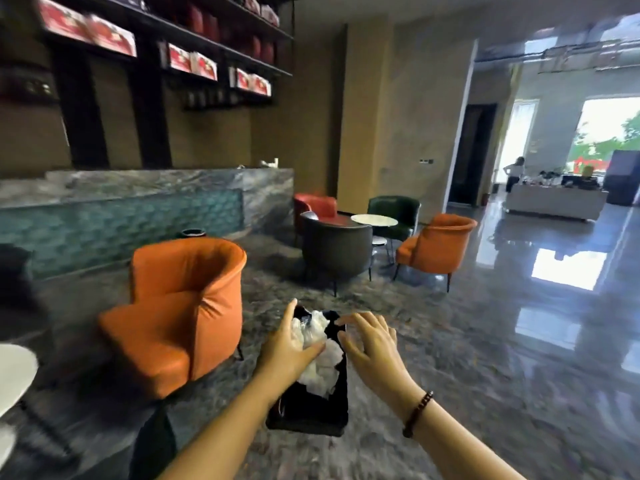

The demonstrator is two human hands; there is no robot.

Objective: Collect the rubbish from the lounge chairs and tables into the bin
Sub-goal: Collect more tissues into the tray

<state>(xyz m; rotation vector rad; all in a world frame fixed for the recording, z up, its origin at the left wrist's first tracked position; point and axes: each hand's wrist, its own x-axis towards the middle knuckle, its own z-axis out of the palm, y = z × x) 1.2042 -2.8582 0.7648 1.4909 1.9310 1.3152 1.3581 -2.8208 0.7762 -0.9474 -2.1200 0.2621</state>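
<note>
A black bin (308,414) stands on the floor just in front of me, low in the head view. Crumpled white rubbish (320,370), paper and clear plastic, sticks out of its top. My left hand (289,351) is closed around the upper part of that bundle, over the bin's mouth. My right hand (372,344) hovers at the bin's right rim with fingers spread and nothing in it. A bead bracelet sits on the right wrist.
An orange lounge chair (180,310) stands left of the bin. Farther back are a grey chair (336,251), a red one, a green one and another orange chair (438,245) around a round white table (374,220). A white table edge (14,372) shows at far left.
</note>
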